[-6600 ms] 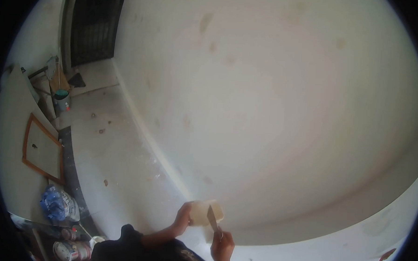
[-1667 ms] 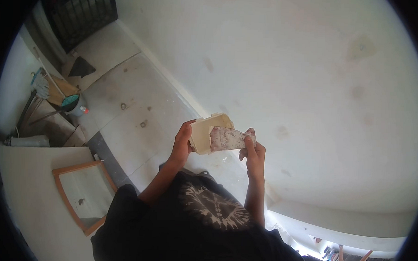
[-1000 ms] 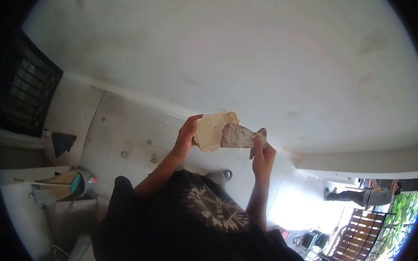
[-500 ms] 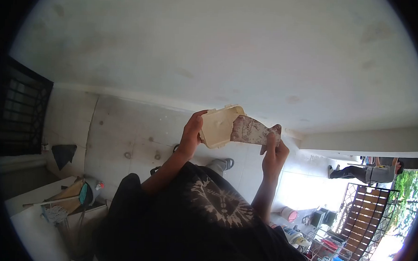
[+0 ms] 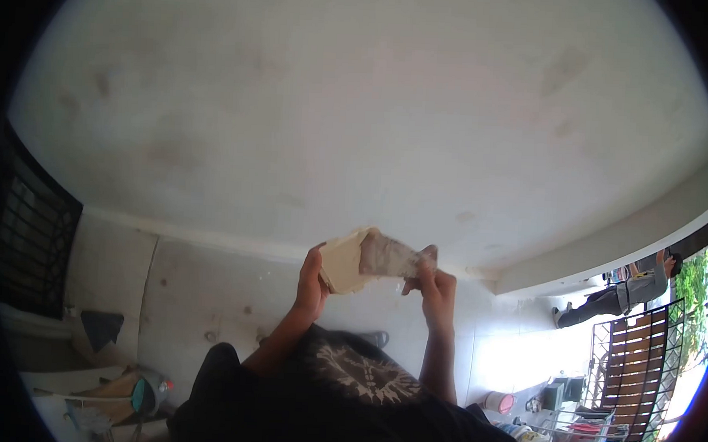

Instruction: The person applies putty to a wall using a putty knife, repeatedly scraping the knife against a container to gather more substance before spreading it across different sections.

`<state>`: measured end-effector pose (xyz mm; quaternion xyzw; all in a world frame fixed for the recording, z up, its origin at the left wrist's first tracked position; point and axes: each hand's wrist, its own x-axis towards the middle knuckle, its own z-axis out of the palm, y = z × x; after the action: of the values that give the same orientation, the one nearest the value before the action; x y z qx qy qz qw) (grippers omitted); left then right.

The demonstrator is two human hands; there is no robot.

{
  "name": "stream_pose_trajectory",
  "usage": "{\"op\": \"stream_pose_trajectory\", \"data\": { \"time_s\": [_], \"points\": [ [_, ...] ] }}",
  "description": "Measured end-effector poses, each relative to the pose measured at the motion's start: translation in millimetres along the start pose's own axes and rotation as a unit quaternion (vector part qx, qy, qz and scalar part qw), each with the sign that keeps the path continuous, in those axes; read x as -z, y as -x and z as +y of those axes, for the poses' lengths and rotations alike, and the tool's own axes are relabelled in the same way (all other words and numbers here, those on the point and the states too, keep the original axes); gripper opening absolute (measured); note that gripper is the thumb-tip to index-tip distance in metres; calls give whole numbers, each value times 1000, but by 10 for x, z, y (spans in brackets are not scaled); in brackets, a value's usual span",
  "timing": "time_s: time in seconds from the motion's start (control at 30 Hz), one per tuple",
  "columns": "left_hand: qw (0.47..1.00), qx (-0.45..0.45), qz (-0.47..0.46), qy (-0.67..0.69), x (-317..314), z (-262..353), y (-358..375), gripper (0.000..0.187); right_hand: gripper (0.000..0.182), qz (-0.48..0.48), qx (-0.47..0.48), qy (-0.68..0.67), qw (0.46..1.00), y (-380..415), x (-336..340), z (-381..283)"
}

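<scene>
My left hand (image 5: 312, 286) is closed around the left side of a shallow cream plastic tray (image 5: 340, 261) with pale material on its inside. My right hand (image 5: 436, 292) grips the handle of a wide putty knife (image 5: 388, 256), its blade streaked and slightly blurred. The blade's far edge overlaps the tray's right part in this view. Both things are held up in front of a pale, patchy wall (image 5: 390, 128), above the floor.
On the right, another person (image 5: 639, 293) stands near a slatted gate (image 5: 636, 360). A pinkish bucket (image 5: 498, 402) and a cluttered wire rack (image 5: 582, 430) are at lower right. A grey bucket (image 5: 153, 392) sits lower left, below a dark window grille (image 5: 37, 231).
The view has tilted up toward the wall, so hands and tray sit lower in the picture. The putty knife has moved further over the tray, and the right hand is closer to the left.
</scene>
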<state>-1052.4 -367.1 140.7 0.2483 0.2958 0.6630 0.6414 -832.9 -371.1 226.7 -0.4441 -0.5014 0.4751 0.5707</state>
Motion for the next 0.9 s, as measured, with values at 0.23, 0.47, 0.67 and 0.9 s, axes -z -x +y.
{"op": "stream_pose_trajectory", "data": {
  "time_s": [0.23, 0.47, 0.67, 0.9],
  "points": [
    [998, -45, 18, 41, -147, 108, -67, 53, 43, -19, 18, 116, 993, -35, -78, -21],
    [997, -63, 22, 28, -88, 203, -227, 54, 44, -21, -64, -83, 994, -155, -251, 181],
    [997, -63, 15, 42, -52, 182, -392, 53, 43, -73, -105, -137, 982, -549, -226, 224],
    [996, -71, 30, 46, 24, 126, -615, 53, 31, -49, -165, -96, 980, -811, -182, 364]
  ]
}}
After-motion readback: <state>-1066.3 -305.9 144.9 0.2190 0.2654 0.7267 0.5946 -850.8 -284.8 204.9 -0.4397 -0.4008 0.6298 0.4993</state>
